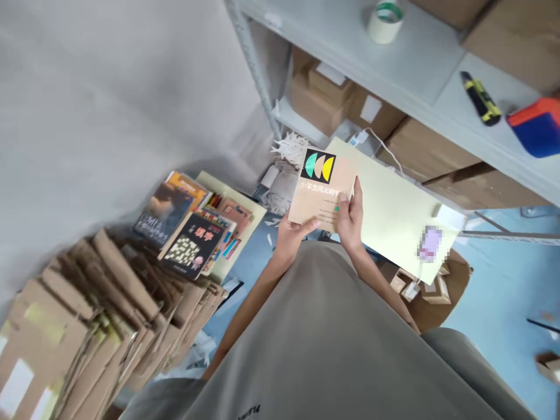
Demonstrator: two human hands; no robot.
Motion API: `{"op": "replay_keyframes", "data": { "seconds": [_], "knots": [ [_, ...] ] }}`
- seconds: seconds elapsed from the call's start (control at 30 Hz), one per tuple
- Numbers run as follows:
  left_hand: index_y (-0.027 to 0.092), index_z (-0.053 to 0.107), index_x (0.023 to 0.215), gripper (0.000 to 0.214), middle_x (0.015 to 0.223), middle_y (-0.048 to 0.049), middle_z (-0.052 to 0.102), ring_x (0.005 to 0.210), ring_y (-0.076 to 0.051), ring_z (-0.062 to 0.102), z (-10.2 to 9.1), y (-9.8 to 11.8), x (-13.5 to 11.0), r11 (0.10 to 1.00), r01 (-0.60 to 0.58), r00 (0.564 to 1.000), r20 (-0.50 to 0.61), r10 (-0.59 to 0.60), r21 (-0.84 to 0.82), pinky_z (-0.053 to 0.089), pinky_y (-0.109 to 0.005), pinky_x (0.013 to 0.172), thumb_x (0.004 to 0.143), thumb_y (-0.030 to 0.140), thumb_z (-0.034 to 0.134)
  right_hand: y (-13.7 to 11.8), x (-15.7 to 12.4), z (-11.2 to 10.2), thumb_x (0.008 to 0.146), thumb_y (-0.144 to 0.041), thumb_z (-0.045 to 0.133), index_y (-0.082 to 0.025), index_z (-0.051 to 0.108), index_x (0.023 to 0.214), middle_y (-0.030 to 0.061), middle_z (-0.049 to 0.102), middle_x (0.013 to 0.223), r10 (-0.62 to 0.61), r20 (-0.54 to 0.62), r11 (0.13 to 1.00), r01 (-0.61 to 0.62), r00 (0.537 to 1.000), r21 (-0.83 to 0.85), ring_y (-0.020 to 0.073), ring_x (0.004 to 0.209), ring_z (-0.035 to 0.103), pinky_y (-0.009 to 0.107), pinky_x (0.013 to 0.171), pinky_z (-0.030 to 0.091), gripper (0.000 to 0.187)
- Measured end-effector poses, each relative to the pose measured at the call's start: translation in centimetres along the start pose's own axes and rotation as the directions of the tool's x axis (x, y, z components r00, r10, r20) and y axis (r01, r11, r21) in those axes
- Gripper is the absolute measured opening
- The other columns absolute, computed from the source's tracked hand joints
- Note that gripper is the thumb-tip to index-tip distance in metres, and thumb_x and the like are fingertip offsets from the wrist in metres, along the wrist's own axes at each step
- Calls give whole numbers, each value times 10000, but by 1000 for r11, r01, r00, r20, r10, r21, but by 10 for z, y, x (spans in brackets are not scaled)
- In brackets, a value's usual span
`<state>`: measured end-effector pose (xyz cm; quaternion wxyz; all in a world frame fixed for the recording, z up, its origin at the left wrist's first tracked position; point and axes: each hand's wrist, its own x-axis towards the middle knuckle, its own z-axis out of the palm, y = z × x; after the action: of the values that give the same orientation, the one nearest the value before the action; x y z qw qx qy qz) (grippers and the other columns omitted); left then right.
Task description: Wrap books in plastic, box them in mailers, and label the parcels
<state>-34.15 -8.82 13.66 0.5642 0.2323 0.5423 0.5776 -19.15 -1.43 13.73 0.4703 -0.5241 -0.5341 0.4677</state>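
A small tan paperback book [321, 186] with a black square and coloured half-circles on its cover is held in front of me by both hands. My left hand [291, 233] grips its lower left corner, thumb on the cover. My right hand [350, 219] grips its right edge, fingers closed round it. Behind the book a pale yellow board [394, 213] lies flat, with a blurred purple item [430, 244] on its near right end.
A stack of books [192, 230] sits to the left on a heap of flattened cardboard [100, 315]. A grey shelf [420, 64] carries a tape roll [385, 20], a utility knife [480, 99] and a red-blue box [537, 125]. Cardboard boxes [326, 96] fill the lower shelf.
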Motion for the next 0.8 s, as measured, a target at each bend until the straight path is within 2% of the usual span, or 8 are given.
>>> {"op": "replay_keyframes", "data": {
  "seconds": [0.17,0.23,0.33,0.43,0.6,0.7,0.8],
  "knots": [
    [277,837,1355,686,1413,-115,870,1458,-365,786,70,-6,43,995,-51,994,104,42,85,676,-498,1187,945,826,870,4,25,-88,1164,-797,514,-332,386,1894,91,445,1939,-14,-79,1000,13,997,-8,348,1846,354,633,1521,322,875],
    [256,852,1290,640,1353,-113,888,1414,-365,806,95,-7,54,991,-31,985,175,8,128,693,-479,1145,944,792,896,5,29,-114,1157,-803,527,-335,442,1872,78,454,1937,-2,-111,1000,1,994,-6,346,1851,345,633,1529,306,858],
    [231,865,1224,642,1281,-110,908,1322,-369,840,124,-11,65,986,32,971,228,-70,164,711,-462,1086,843,727,1013,9,35,-144,1148,-810,542,-350,495,1849,59,492,1918,45,-149,999,-44,988,9,334,1850,352,628,1529,313,840],
    [224,873,1213,665,1244,-111,918,1234,-361,866,142,-15,74,978,85,959,249,-132,192,719,-458,1035,799,716,1044,16,39,-161,1145,-814,539,-357,509,1846,48,533,1892,83,-181,997,-82,980,17,326,1841,375,624,1524,327,838],
    [216,895,1177,622,1184,-107,924,1137,-332,883,155,-15,87,970,91,937,310,-160,225,715,-424,989,793,674,1069,27,43,-170,1182,-766,495,-357,497,1857,48,550,1880,69,-243,998,-70,968,6,308,1815,430,591,1510,363,789],
    [206,897,1203,645,1177,-111,926,1107,-312,886,160,-14,91,976,71,949,286,-130,205,711,-386,946,784,661,1078,35,50,-176,1201,-749,457,-335,469,1872,73,552,1879,27,-233,998,-41,972,-55,315,1793,466,598,1485,407,789],
    [180,889,1210,633,1215,-128,924,1124,-300,884,167,-17,92,974,-26,973,230,-27,223,707,-363,957,818,648,1053,37,56,-183,1195,-751,479,-287,597,1787,162,662,1765,-31,-263,972,-32,964,-232,364,1667,614,630,1393,525,762]
  ]
}}
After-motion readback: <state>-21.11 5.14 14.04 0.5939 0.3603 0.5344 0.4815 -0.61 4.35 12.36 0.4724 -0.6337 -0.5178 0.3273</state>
